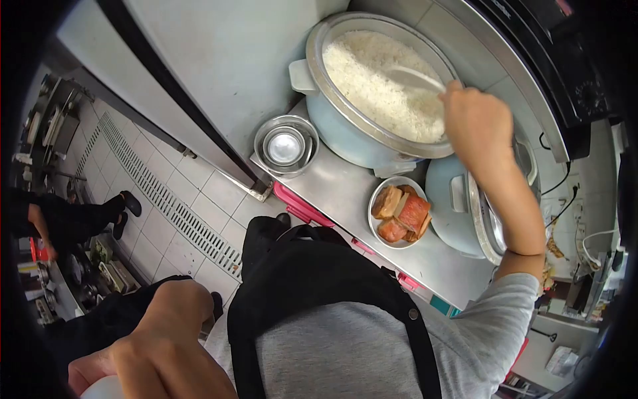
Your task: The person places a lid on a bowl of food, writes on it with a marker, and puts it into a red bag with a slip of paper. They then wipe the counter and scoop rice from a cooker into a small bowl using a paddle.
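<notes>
My right hand is closed round the handle of a white paddle, whose blade is in the white rice of a large, open pale-blue cooker. At the bottom left, my left hand grips a smooth, rounded white object, mostly cut off by the frame edge. Below the cooker, a round metal bowl holds several reddish-brown chunks of food. Nested metal bowls stand left of it, at the counter's corner.
A second pale-blue cooker stands beside the first on the steel counter. Pink handles show along the counter's front edge. A pale cabinet rises at left. On the tiled floor, a person in dark clothes stands far left.
</notes>
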Demonstrator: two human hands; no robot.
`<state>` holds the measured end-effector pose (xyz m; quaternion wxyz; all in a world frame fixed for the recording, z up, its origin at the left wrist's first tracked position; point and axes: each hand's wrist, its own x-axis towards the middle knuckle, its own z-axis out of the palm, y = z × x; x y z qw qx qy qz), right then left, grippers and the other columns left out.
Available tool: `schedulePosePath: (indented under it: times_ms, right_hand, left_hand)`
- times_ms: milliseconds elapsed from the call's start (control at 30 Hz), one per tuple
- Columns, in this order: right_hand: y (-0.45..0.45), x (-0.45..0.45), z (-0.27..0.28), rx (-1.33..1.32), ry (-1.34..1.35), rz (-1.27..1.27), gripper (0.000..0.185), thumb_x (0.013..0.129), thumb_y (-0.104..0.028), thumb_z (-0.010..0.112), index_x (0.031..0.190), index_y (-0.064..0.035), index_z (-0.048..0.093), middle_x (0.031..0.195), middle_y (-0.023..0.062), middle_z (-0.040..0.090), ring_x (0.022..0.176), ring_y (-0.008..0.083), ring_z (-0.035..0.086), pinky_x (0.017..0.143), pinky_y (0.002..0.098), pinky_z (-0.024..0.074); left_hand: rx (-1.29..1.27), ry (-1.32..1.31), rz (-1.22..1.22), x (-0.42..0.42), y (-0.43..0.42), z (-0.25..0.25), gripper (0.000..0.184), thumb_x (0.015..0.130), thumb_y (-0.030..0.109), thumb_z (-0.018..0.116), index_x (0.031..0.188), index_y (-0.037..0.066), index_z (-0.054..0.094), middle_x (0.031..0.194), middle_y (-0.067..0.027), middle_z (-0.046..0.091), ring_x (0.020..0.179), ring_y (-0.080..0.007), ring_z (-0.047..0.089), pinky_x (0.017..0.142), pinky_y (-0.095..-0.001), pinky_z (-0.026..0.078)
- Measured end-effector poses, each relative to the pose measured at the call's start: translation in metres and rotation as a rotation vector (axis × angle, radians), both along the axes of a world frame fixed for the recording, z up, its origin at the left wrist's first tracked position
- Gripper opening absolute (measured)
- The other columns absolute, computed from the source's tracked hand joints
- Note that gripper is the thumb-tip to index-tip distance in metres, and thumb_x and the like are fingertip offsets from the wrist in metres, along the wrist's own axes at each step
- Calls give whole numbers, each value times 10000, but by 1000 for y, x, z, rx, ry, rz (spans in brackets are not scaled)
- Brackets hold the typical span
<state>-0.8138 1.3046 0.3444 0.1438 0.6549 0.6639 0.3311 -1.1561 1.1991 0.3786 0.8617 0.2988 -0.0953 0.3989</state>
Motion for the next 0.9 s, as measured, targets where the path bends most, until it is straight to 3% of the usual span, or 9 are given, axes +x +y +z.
schedulePosePath:
  times_ms: [33, 167, 233, 300, 333, 400, 633, 800, 900]
  right_hand:
    - [-6, -1, 11, 30, -3, 10, 116, 792, -121, 525, 736, -66, 611, 643, 105, 646, 564, 238, 651, 491, 329, 509]
    - [-7, 15, 19, 58, 42, 16, 274, 889, -273, 473, 773, -45, 571, 616, 122, 617, 569, 295, 627, 484, 373, 496]
    - [5, 26, 8, 77, 40, 80, 277, 891, -271, 465, 790, -44, 587, 647, 126, 627, 589, 302, 630, 508, 383, 502]
    - [23, 33, -10, -33, 126, -20, 278, 887, -271, 465, 815, -50, 619, 711, 139, 644, 644, 300, 641, 551, 394, 509]
    - [38, 40, -28, -72, 141, -58, 210, 820, -191, 491, 810, -54, 649, 751, 137, 657, 679, 298, 652, 561, 393, 515]
    - [70, 62, -70, -134, 178, -133, 181, 754, -118, 520, 811, -59, 682, 803, 136, 670, 727, 289, 663, 575, 390, 520]
    - [160, 138, -178, -28, 328, -217, 293, 879, -262, 475, 806, -54, 668, 808, 136, 663, 730, 279, 651, 627, 375, 507]
    - [140, 134, -165, -118, 251, -57, 361, 887, -297, 457, 721, -45, 655, 738, 139, 652, 654, 276, 641, 612, 374, 507]
    - [120, 119, -152, -261, 262, -18, 377, 896, -317, 434, 759, -50, 663, 776, 132, 657, 703, 279, 645, 643, 379, 511]
  left_hand:
    - [65, 117, -195, -2, 12, 3, 381, 882, 225, 537, 1116, -76, 531, 904, -244, 625, 571, -336, 629, 535, -397, 563]
    - [290, -233, -6, 29, 17, -25, 288, 879, 207, 542, 1095, 22, 582, 891, -190, 647, 585, -325, 640, 510, -341, 567]
    - [169, 157, -94, -4, 18, -12, 341, 864, 259, 571, 1123, 38, 568, 921, -201, 642, 654, -359, 645, 528, -371, 571]
    - [415, -213, -634, -23, 40, -37, 653, 908, 464, 373, 1403, 96, 157, 1088, -198, 487, 767, -501, 563, 579, -525, 544]
    - [432, -208, -628, -9, 41, -31, 653, 908, 464, 373, 1403, 96, 157, 1088, -198, 487, 767, -501, 563, 579, -525, 544]
    - [300, -173, -376, 30, 35, -16, 486, 827, 344, 615, 1204, 56, 513, 955, -208, 636, 734, -403, 638, 560, -419, 569]
    - [95, -164, -44, -7, 26, -76, 930, 829, 544, 491, 1412, 48, -38, 1017, -257, 488, 702, -466, 580, 545, -476, 520]
    - [-384, 5, 392, -23, 34, -125, 1004, 754, 591, 554, 1419, 74, 9, 1155, -222, 452, 783, -440, 533, 592, -505, 518]
    - [-501, 135, 682, -11, 60, -173, 865, 744, 703, 435, 1336, 82, 329, 1226, -195, 464, 1062, -451, 470, 689, -532, 505]
